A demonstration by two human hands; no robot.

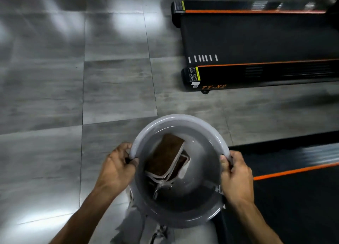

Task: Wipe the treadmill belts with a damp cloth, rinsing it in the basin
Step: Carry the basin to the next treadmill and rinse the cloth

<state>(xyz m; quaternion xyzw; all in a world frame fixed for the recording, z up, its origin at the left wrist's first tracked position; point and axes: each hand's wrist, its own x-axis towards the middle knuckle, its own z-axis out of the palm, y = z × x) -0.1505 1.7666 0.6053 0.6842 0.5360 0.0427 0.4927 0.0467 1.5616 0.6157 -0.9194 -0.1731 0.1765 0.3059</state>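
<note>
Orange lettering "TT-X2" reads on the side rail of the far treadmill (pixel 256 41); its yellow-edged warning labels are too small to read. A nearer treadmill (pixel 293 188), orange-striped, is cut off at the right edge and blurred. Left hand (pixel 117 166) and right hand (pixel 236 174) each grip opposite sides of the grey basin (pixel 183 119) rim, held above the grey tiled floor (pixel 73 78). A brown cloth (pixel 167 157) with pale edging lies folded in the basin's water.
</note>
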